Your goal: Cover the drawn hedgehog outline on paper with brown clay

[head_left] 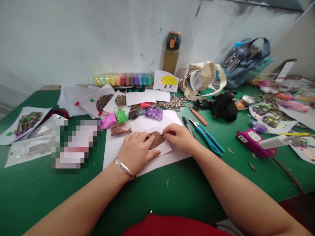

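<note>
Just below the middle of the frame my left hand (135, 151) lies flat, fingers together, pinning a small white card (162, 148) that carries a soft, matte brown clay shape (155, 139). My right hand (179, 137) pinches a thin striped sunflower seed (162, 134) at the clay's upper edge. Both rest on a large white sheet (147, 131) over the green bench (172, 190), bare along the near edge. Beyond, crinkly clay bags (154, 113) and a loose seed pile (172, 102); blue scissors (209, 137) right.
</note>
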Demonstrator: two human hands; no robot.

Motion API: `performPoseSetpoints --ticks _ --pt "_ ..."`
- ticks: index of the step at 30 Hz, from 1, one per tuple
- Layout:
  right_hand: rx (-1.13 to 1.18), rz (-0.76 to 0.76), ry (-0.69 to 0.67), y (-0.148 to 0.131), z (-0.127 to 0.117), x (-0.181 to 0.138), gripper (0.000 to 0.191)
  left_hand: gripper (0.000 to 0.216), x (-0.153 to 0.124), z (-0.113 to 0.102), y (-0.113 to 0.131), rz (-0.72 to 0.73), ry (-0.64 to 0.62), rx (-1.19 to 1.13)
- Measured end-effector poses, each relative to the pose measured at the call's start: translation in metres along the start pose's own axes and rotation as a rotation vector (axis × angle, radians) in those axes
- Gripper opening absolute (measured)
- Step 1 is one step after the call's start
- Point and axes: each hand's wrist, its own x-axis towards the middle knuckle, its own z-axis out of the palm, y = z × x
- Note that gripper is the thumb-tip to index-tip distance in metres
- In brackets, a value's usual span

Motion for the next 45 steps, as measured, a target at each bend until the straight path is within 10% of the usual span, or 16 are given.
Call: performPoseSetpoints --ticks 45 --pt "0.076 0.074 -0.003 -0.002 -0.001 0.0 0.014 0.051 0.004 0.009 -0.008 -0.046 0.078 -0.009"
